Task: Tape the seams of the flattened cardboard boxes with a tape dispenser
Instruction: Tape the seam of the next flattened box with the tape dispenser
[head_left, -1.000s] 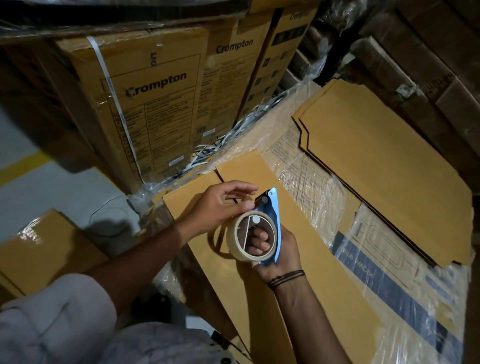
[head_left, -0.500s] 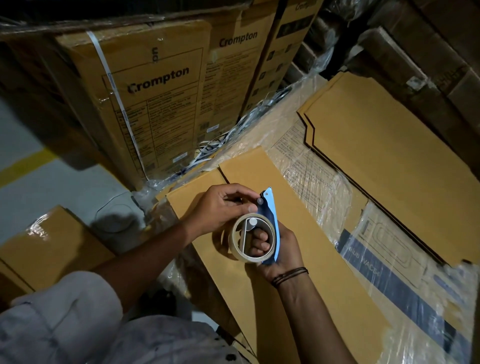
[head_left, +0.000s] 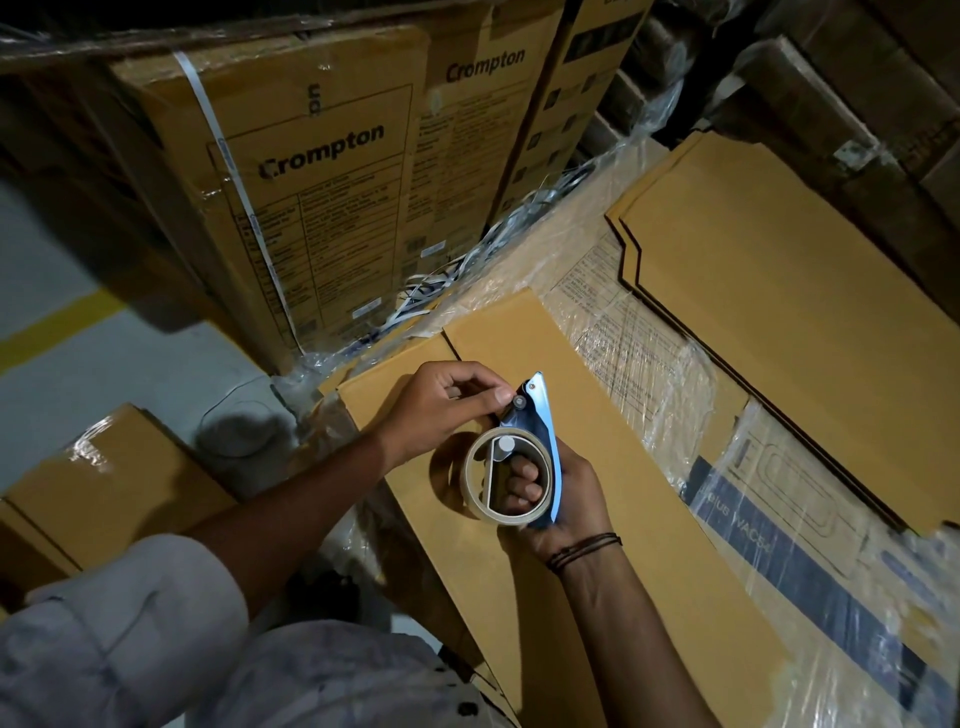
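Note:
A blue tape dispenser (head_left: 545, 415) carrying a roll of tan tape (head_left: 475, 478) is held above a flattened cardboard box (head_left: 649, 571) that lies on a plastic-wrapped stack. My right hand (head_left: 561, 493) grips the dispenser's handle, its fingers showing through the roll's core. My left hand (head_left: 441, 405) pinches at the dispenser's front by the roller, fingertips at the tape's end. A seam slit (head_left: 451, 345) shows at the flattened box's far edge, just beyond my left hand.
A second pile of flattened boxes (head_left: 779, 291) lies at the right. Tall Crompton cartons (head_left: 311, 171) stand behind, with loose strapping (head_left: 467, 265) at their base. A wrapped carton (head_left: 104, 483) sits lower left on a grey floor with a yellow line (head_left: 57, 327).
My left fingers have curled in from a loose reach to a pinch at the dispenser's nose. The dispenser and my right hand have barely moved.

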